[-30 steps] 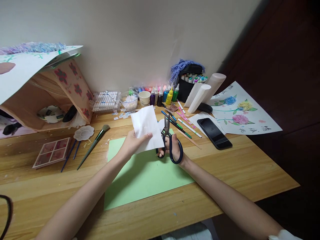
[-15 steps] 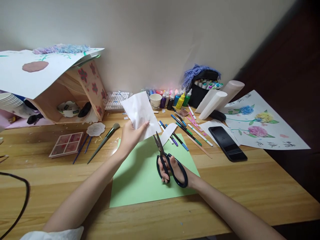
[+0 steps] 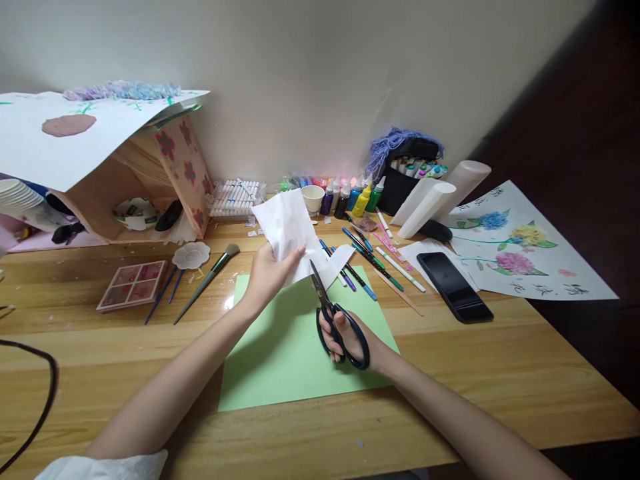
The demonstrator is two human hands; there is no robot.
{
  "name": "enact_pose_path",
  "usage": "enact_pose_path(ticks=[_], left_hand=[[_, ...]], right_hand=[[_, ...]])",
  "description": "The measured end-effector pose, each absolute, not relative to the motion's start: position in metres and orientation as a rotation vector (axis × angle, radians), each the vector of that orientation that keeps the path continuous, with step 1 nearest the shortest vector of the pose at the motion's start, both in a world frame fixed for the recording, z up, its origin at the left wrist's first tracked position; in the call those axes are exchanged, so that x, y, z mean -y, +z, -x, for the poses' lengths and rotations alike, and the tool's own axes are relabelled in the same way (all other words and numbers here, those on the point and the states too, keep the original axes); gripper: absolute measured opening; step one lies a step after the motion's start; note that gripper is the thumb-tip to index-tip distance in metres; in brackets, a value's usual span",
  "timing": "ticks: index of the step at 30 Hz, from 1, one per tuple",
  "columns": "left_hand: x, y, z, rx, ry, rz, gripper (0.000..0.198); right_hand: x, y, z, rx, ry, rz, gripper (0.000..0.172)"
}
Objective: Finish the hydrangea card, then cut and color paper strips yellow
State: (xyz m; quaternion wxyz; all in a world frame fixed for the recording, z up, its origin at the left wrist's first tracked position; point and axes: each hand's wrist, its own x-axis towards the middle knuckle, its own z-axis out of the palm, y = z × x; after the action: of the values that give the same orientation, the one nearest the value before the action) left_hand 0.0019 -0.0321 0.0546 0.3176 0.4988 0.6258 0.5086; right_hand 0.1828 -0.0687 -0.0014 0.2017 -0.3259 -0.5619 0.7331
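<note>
My left hand (image 3: 273, 273) pinches a white sheet of paper (image 3: 289, 223) between thumb and fingers, holding it up above a green sheet (image 3: 280, 360). In my right hand (image 3: 345, 337) is a pair of scissors (image 3: 327, 310) with black handles, my thumb and fingers through the loops. The blades point up and away, close together, with their tips at the lower right edge of the white paper. A white strip (image 3: 337, 263) stands out to the right of the blades, over some pens; whether it joins the sheet, I cannot make out.
Several markers (image 3: 380, 263) lie behind the green sheet, with a phone (image 3: 454, 287) and a flower drawing (image 3: 525, 247) to the right. Paint bottles (image 3: 361, 200) and a paper cup (image 3: 313, 199) stand by the wall. Leftward are a brush (image 3: 207, 283), a palette (image 3: 133, 285) and a cardboard box (image 3: 185, 170).
The white paper and my left hand have shifted slightly right and down. The scissors' blades and handles have closed together, and their tips now meet the paper's edge.
</note>
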Motion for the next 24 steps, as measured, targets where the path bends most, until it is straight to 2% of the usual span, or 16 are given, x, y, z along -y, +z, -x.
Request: enact_pose_path(ticks=[4,10,15,20,24], left_hand=[[0.032,0.057,-0.002,-1.659,1.364,-1.292,0.042],[0.034,0.057,-0.008,-1.568,1.310,-1.270,0.042],[0.036,0.055,-0.011,-1.574,1.274,-1.269,0.043],[0.034,0.054,-0.010,-1.557,1.285,-1.238,0.045],[0.033,0.052,-0.009,-1.528,1.262,-1.225,0.046]], right_hand=[[0.070,-0.002,-0.185,1.652,1.942,0.896,0.066],[0.069,0.000,-0.183,1.589,1.994,0.838,0.074],[0.067,-0.005,-0.182,1.533,2.009,0.866,0.070],[0.067,-0.011,-0.183,1.654,1.858,0.898,0.062],[0.068,-0.008,-0.182,1.599,1.943,0.863,0.070]])
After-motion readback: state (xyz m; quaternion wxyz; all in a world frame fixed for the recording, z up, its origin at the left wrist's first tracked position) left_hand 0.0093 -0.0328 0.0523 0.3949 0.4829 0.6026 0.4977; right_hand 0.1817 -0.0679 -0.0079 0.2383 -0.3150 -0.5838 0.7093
